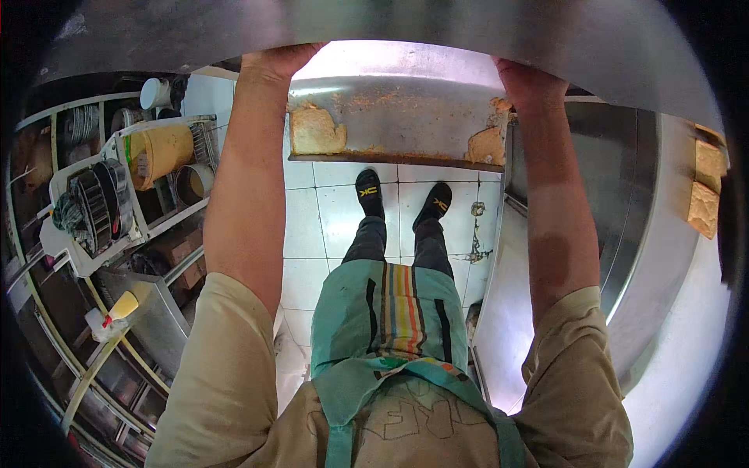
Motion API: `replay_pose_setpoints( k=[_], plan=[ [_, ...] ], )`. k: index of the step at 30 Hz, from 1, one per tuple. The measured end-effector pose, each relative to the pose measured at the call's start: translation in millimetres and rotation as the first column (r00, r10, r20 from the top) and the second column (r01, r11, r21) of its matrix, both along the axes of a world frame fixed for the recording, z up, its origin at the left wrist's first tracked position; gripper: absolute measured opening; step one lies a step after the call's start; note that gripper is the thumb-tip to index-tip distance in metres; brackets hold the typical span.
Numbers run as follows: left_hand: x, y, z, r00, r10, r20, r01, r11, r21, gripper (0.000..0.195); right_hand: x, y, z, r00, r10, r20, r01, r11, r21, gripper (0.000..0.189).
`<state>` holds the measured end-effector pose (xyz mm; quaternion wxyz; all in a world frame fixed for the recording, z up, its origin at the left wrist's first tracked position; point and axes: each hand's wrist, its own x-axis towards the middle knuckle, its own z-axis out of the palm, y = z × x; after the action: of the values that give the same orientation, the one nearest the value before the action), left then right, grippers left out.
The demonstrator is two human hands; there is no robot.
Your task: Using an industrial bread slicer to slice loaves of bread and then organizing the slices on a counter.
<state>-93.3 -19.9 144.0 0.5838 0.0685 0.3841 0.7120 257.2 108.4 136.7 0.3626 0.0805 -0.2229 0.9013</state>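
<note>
A large metal sheet or panel [398, 20] spans the top of the view, near my face. My left hand [284, 58] reaches up to its lower edge at the left, and my right hand [531, 85] does the same at the right; the fingers of both are mostly hidden by it. Below, between my forearms, lies a stained metal tray or ledge [404, 120] with brown crumbs. A piece of bread [316, 131] rests at its left corner and a smaller bread piece [487, 146] at its right corner.
On the left stands a metal rack [96, 345] with pans, a yellow container [161, 153] and a squeeze bottle [124, 305]. To the right is a metal counter [509, 304]; more bread slices [704, 207] lie at the far right. My feet stand on white floor tiles [345, 216].
</note>
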Motion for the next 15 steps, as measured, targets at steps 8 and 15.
replay_pose_setpoints(
  k=[8, 15],
  plan=[
    [-3, -5, 1, 0.998, 0.043, 0.055, -0.042, 0.999, -0.014, 0.082, -28, -25, 32, 0.810, -0.360, 0.463, 0.476, 0.864, -0.162, 0.062],
    [0, -3, 3, 0.999, 0.047, 0.018, -0.045, 0.997, -0.064, 0.083, -13, -20, 14, 0.712, -0.464, 0.527, 0.491, 0.866, 0.100, 0.064]
  ],
)
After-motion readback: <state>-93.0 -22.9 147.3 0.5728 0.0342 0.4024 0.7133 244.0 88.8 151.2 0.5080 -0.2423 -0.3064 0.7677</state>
